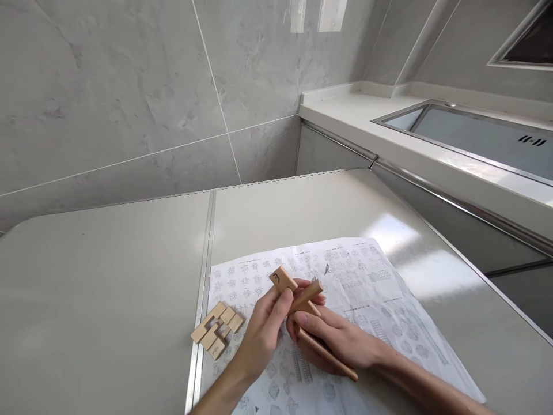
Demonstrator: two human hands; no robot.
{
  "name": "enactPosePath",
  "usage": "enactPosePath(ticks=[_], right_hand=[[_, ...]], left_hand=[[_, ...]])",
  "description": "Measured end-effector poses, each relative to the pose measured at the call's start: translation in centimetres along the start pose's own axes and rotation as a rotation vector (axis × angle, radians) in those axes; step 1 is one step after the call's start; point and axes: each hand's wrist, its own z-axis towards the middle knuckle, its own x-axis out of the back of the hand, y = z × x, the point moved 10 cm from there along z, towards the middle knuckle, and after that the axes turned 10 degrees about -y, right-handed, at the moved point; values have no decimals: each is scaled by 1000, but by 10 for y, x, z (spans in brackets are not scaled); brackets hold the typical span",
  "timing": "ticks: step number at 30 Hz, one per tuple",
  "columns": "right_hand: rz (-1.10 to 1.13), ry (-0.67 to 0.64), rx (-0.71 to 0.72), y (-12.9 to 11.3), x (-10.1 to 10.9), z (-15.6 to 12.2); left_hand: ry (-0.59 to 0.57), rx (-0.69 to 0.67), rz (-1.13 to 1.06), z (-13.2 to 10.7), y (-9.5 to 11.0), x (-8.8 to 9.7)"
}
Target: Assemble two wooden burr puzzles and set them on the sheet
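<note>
Over the printed sheet, both hands are closed around several light-brown wooden puzzle pieces. My left hand (263,328) pinches a flat-ended piece (283,278) with a dark handwritten mark on its end. A crossing wooden piece (311,291) sticks up to the right between the hands, touching the marked one. My right hand (345,340) grips the pieces from the right, thumb on top. Out of its palm a long rounded wooden piece (332,357) slants down to the right. Fingers hide where the pieces meet.
Left of my hands, a small group of notched wooden pieces (216,329) lies on the sheet's edge and the metal table seam. The creased paper sheet (415,305) carries many small drawings. A white counter (345,112) with a glass-topped panel stands right, beyond the glossy table (108,288). A tiled wall rises behind.
</note>
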Motion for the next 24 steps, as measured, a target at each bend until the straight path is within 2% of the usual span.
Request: enactPosePath(ticks=[6,8,11,13,15,16,19,22,24], right_hand=[[17,15,23,3,5,1],[86,-73,46,7,1,4],[295,-291,72,14,-8,4],[425,-312,140,13,1,1],[478,-260,311,0,21,-3],[489,-170,405,-7,37,-6],[519,95,560,-18,76,-16],[566,336,566,-12,101,-21],[590,394,534,-5,105,-20]], left_hand=[[18,9,3,-1,0,2],[42,5,9,0,1,4],[100,-52,-3,2,8,10],[145,-74,-14,3,10,15],[190,-60,-3,2,9,20],[209,-45,14,2,8,22],[233,0,62,0,4,24],[241,29,95,0,2,25],[241,37,113,1,1,25]])
